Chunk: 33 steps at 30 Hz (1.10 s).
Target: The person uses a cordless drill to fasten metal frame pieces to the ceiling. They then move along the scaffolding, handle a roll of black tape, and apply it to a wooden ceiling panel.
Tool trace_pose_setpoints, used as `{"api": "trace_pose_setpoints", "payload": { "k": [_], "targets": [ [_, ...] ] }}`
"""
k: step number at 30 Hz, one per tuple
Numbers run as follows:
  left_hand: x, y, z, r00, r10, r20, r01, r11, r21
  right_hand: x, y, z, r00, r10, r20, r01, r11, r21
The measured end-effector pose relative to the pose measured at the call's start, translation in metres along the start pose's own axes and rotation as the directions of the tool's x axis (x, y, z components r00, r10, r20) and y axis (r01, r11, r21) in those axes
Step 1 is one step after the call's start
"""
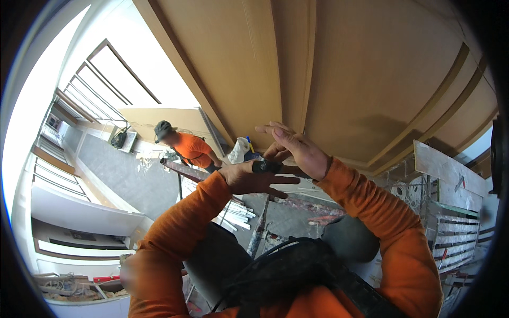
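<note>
My left hand (pixel 245 178) is held out in front of me, palm down, its fingers stretched and spread. A small black band-like piece (pixel 266 166) lies across the base of its fingers; I cannot tell what kind of thing it is. Just above and to the right, my right hand (pixel 305 152) is raised with its fingers apart. Some of them bend down to the black piece and seem to touch it; others point left. Both forearms wear orange sleeves.
Tall brown wood panels (pixel 360 74) stand ahead. At left, a person (pixel 188 146) in an orange shirt and dark hat stands near a paint-stained pipe (pixel 183 170). White strips (pixel 237 213) lie below. A stained metal rack (pixel 456 233) is at right. A white bag (pixel 238 151) sits by the panels.
</note>
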<state>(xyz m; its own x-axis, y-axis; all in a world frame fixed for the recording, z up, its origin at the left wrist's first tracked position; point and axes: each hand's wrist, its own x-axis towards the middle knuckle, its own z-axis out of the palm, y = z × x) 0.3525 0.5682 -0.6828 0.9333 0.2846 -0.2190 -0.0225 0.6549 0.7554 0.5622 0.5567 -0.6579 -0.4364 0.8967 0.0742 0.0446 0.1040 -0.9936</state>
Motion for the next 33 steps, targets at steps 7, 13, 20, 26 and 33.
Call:
{"api": "trace_pose_setpoints", "payload": {
  "k": [7, 13, 20, 26, 33],
  "targets": [
    [0.008, 0.001, -0.018, 0.998, 0.027, -0.052, -0.018, 0.984, 0.176, -0.011, -0.025, -0.005, 0.989, 0.148, 0.008, -0.142, 0.936, 0.321],
    [0.012, -0.002, -0.031, 0.863, 0.379, -0.333, -0.075, 0.750, 0.657, 0.000, -0.021, 0.004, 0.996, 0.084, -0.025, -0.084, 0.996, -0.002],
    [0.011, 0.028, -0.021, 0.462, 0.813, -0.355, -0.233, 0.497, 0.836, -0.011, -0.025, 0.002, 0.981, -0.146, -0.127, 0.157, 0.984, 0.081],
    [0.001, 0.037, -0.016, 0.625, 0.725, -0.291, -0.510, 0.661, 0.551, 0.003, -0.004, -0.007, 0.961, -0.184, -0.205, 0.162, 0.980, -0.120],
    [0.014, 0.008, -0.020, 0.832, 0.503, -0.232, -0.350, 0.802, 0.484, 0.015, 0.001, -0.009, 0.989, -0.104, -0.102, 0.093, 0.989, -0.114]
  ]
}}
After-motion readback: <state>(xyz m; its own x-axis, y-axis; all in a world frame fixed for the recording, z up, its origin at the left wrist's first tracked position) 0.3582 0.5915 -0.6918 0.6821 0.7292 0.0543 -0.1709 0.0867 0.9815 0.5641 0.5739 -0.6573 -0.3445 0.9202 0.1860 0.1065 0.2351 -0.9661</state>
